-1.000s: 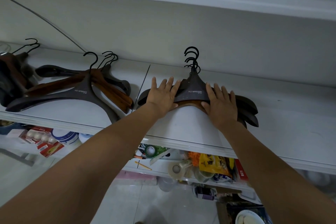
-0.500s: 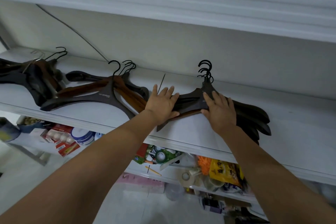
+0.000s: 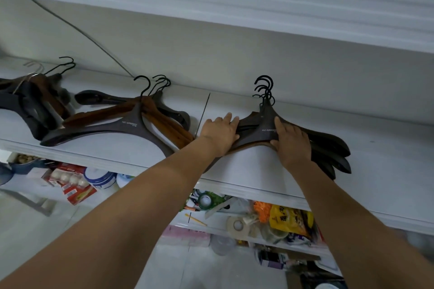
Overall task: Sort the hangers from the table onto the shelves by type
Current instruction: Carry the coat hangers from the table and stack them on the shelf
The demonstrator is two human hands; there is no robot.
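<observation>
Hanger stack [image 3: 257,132] partly beneath left hand [image 3: 219,132]

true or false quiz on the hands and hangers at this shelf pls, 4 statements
1. Both the left hand and right hand rest on the dark hanger stack. True.
2. The stack's hooks point toward the person. False: they point toward the back wall.
3. A brown wooden hanger lies in the pile left of the left hand. True.
4. The lower shelf is bare. False: it holds a tape roll and a yellow packet, among other things.
</observation>
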